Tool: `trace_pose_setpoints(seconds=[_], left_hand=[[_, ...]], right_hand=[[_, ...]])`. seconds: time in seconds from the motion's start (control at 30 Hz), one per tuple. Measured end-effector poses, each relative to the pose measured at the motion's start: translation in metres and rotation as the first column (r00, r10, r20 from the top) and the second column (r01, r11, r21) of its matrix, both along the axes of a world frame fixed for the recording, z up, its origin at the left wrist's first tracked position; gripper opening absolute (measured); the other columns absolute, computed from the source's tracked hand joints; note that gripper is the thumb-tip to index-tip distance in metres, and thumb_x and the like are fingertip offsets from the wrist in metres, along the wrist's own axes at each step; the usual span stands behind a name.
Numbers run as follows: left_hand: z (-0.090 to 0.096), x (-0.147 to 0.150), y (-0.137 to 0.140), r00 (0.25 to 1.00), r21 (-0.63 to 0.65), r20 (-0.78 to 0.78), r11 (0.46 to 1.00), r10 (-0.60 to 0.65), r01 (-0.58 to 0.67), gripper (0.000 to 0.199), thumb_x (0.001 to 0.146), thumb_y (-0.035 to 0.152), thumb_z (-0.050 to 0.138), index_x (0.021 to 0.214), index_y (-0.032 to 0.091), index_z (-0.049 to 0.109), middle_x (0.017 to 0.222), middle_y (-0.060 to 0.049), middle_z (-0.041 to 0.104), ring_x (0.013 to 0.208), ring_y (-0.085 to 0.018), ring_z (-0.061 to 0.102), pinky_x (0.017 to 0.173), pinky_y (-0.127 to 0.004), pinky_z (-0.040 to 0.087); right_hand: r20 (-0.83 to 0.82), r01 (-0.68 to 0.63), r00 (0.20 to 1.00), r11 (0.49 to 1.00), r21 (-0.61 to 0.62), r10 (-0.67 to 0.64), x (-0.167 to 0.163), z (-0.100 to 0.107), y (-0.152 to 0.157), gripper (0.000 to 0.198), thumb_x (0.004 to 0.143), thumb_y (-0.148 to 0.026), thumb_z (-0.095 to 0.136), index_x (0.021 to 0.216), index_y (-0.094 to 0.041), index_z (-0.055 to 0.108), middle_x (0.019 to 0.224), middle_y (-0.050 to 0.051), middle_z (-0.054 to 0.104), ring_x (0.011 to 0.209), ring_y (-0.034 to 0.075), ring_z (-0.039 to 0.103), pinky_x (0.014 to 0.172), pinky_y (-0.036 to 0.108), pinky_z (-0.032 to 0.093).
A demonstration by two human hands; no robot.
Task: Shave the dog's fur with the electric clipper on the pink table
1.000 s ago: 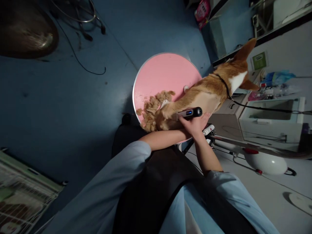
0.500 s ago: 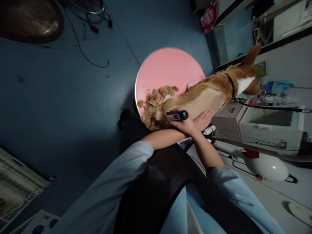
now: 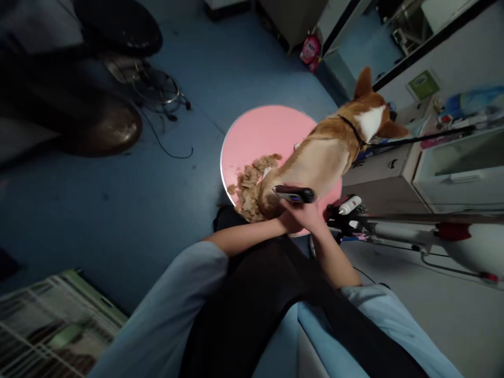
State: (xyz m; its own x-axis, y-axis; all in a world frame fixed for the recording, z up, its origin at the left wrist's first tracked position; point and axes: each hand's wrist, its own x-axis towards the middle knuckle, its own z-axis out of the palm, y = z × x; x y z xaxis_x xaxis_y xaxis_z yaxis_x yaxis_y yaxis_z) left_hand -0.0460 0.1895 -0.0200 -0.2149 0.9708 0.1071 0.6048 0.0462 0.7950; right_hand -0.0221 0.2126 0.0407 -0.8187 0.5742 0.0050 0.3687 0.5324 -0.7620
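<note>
A brown and white dog [image 3: 321, 160] with a dark collar is on a round pink table [image 3: 271, 128], its head turned away and its back shaved smooth. My right hand [image 3: 306, 212] grips a dark hair clipper [image 3: 294, 193] with a small lit display; the clipper's front end is at the dog's hindquarters. Crossing beneath the right wrist, my left hand [image 3: 289, 222] is close by the dog's rump, its fingers hidden. A heap of cut fur [image 3: 249, 186] lies around the dog's rear on the tabletop.
A black leash [image 3: 425, 137] runs from the collar to the right. To the right of the table are a white bottle [image 3: 349, 205] and a metal arm [image 3: 401, 231]. A wheeled stool base [image 3: 165, 92] and a cable stand at upper left, a wire cage [image 3: 51, 325] at lower left.
My left hand has drawn back from lying flat on the dog's side to beneath my right wrist. The clipper has tilted. The head view has shifted, showing more of the stool and cage.
</note>
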Motion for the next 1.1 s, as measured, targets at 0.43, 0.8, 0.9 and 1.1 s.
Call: trace_pose_setpoints(seconds=[0.43, 0.8, 0.9, 1.1], left_hand=[[-0.026, -0.169, 0.066, 0.833, 0.301, -0.357, 0.792, -0.423, 0.531, 0.083, 0.077, 0.058, 0.081, 0.149, 0.022, 0.059, 0.166, -0.021, 0.037, 0.154, -0.044, 0.033, 0.122, -0.067, 0.030], [-0.009, -0.130, 0.105, 0.755, 0.205, -0.434, 0.762, -0.492, 0.614, 0.085, 0.074, 0.057, 0.086, 0.146, 0.020, 0.062, 0.170, -0.020, 0.032, 0.158, -0.042, 0.027, 0.128, -0.065, 0.020], [-0.004, -0.126, 0.110, 0.733, 0.213, -0.440, 0.732, -0.519, 0.647, 0.077, 0.079, 0.055, 0.082, 0.144, 0.020, 0.063, 0.166, -0.018, 0.039, 0.155, -0.041, 0.033, 0.127, -0.065, 0.022], [0.001, -0.122, 0.115, 0.741, 0.228, -0.426, 0.731, -0.519, 0.643, 0.069, 0.083, 0.051, 0.079, 0.142, 0.020, 0.064, 0.158, -0.019, 0.050, 0.150, -0.038, 0.042, 0.125, -0.059, 0.030]], right_hand=[[-0.291, 0.562, 0.746, 0.800, -0.208, -0.600, 0.045, -0.047, -0.033, 0.049, 0.074, -0.049, 0.085, 0.107, -0.022, 0.062, 0.111, 0.009, 0.077, 0.104, 0.026, 0.075, 0.100, 0.047, 0.061], [-0.263, 0.633, 0.752, 0.773, 0.036, -0.604, 0.022, -0.088, -0.080, 0.040, 0.083, -0.049, 0.077, 0.111, -0.024, 0.064, 0.115, 0.011, 0.075, 0.106, 0.028, 0.075, 0.099, 0.049, 0.062], [-0.386, 0.778, 0.586, 0.628, 0.024, -0.712, 0.013, -0.083, -0.065, 0.041, 0.085, -0.051, 0.076, 0.110, -0.022, 0.062, 0.110, 0.011, 0.075, 0.102, 0.026, 0.075, 0.099, 0.050, 0.061], [-0.125, 0.563, 0.823, 0.824, 0.058, -0.554, -0.004, -0.088, -0.076, 0.043, 0.083, -0.054, 0.075, 0.111, -0.024, 0.063, 0.111, 0.010, 0.075, 0.101, 0.027, 0.075, 0.094, 0.046, 0.062]])
